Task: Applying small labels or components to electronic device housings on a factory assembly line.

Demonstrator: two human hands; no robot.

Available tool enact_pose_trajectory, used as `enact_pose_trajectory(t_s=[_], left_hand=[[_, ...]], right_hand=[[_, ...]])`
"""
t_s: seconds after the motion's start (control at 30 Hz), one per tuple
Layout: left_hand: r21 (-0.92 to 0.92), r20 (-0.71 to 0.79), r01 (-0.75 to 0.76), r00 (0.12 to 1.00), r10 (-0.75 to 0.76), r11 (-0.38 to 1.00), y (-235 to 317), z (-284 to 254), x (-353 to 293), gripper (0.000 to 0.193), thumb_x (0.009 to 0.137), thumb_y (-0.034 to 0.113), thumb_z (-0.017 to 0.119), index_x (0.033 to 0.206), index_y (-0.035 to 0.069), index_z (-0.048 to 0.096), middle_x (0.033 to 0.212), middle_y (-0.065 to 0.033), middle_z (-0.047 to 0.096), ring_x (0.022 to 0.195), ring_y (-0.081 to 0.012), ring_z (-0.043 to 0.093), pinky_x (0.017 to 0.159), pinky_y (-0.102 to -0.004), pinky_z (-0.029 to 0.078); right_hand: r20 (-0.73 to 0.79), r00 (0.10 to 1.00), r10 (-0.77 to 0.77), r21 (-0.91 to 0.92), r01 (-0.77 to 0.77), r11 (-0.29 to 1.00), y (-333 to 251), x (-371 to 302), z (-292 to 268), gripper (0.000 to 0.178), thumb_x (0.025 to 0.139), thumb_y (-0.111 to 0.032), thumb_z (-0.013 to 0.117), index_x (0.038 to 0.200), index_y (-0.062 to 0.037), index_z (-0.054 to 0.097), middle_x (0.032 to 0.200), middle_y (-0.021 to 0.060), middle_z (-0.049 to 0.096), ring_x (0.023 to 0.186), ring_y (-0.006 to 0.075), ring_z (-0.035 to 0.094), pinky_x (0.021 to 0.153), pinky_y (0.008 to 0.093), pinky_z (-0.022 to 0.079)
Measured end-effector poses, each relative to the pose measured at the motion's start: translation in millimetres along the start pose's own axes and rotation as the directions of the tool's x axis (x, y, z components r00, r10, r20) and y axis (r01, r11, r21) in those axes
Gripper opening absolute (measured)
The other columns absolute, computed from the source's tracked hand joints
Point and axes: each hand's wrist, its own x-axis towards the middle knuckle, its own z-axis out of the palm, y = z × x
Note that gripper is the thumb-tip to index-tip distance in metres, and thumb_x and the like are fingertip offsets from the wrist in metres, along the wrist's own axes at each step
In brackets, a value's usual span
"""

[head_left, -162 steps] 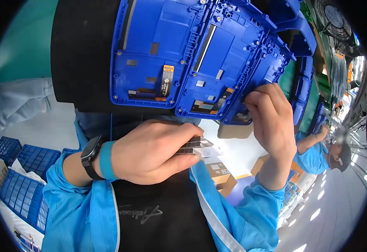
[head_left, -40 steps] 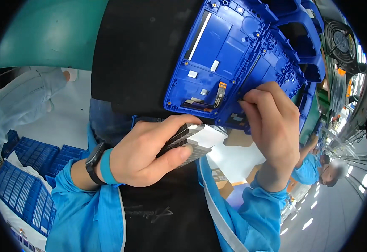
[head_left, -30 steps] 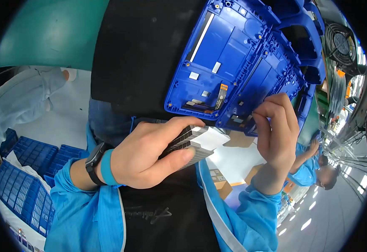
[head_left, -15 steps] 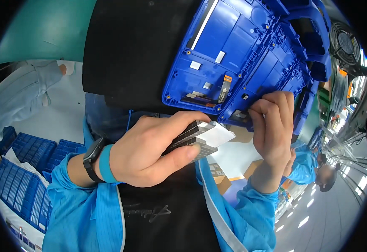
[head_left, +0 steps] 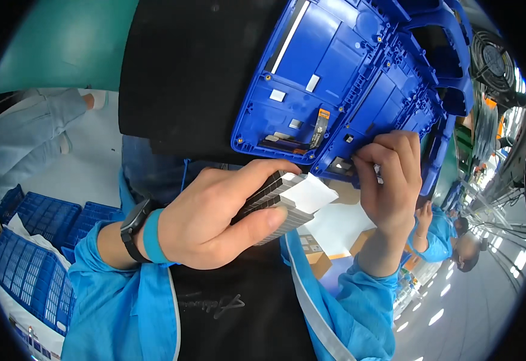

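My left hand (head_left: 209,216) is wrapped around a stack of grey and black strips scored into small blocks (head_left: 264,204), with a white backing sheet (head_left: 309,191) sticking out past the fingertips. A blue plastic housing (head_left: 311,42), two ribbed shells side by side, lies in front of me. Small pale pads and a flat ribbon cable with an orange end (head_left: 321,127) are on its left shell. At the near edge of the right shell, my right hand (head_left: 392,180) has thumb and index finger pinched close against the plastic. Whatever they hold is hidden.
Under the housing's left side is a black mat (head_left: 179,72) on a green table (head_left: 64,42). Blue crates (head_left: 31,277) stand at the lower left. A fan (head_left: 491,60) is at the far right. A co-worker in a blue sleeve (head_left: 437,240) is at right.
My right fingertips have shifted slightly left along the near edge of the housing. My left hand stays nearly still with the stack. The co-worker's hand at right has risen.
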Motion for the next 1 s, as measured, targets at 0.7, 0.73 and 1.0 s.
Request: enact_pose_trajectory(t_s=[0.7,0.73,1.0], left_hand=[[0.162,-0.166,-0.072,0.981,0.099,0.984,11.2,8.6,-5.0,0.045,0.101,0.02,0.049,0.132,-0.013,0.044,0.092,-0.0175,0.068,0.078,-0.0269,0.07,0.072,-0.0316,0.052],[0.165,-0.166,-0.076,0.981,0.104,0.983,10.4,8.9,-5.2,0.045,0.101,0.02,0.049,0.132,-0.013,0.044,0.092,-0.0175,0.068,0.078,-0.0269,0.07,0.072,-0.0316,0.052],[0.195,-0.286,-0.256,0.909,0.304,0.947,5.3,12.3,-5.6,0.041,0.1,0.017,0.053,0.128,-0.013,0.047,0.079,-0.0194,0.065,0.065,-0.0343,0.067,0.059,-0.0364,0.051]], right_hand=[[-0.055,0.996,-0.075,0.245,0.086,0.966,-61.9,16.0,11.9,0.031,0.063,0.004,0.078,0.089,0.0013,0.062,0.084,0.0109,0.059,0.068,0.0253,0.055,0.056,0.0353,0.042],[-0.052,0.996,-0.071,0.292,0.083,0.953,-61.3,16.7,13.3,0.032,0.062,0.004,0.078,0.09,0.0008,0.062,0.085,0.0108,0.059,0.069,0.0255,0.055,0.058,0.0355,0.042],[-0.006,0.999,-0.04,0.401,0.039,0.915,-64.0,28.3,10.1,0.025,0.065,0.006,0.075,0.085,-0.0015,0.061,0.081,0.0105,0.057,0.072,0.0257,0.054,0.06,0.0335,0.044]])
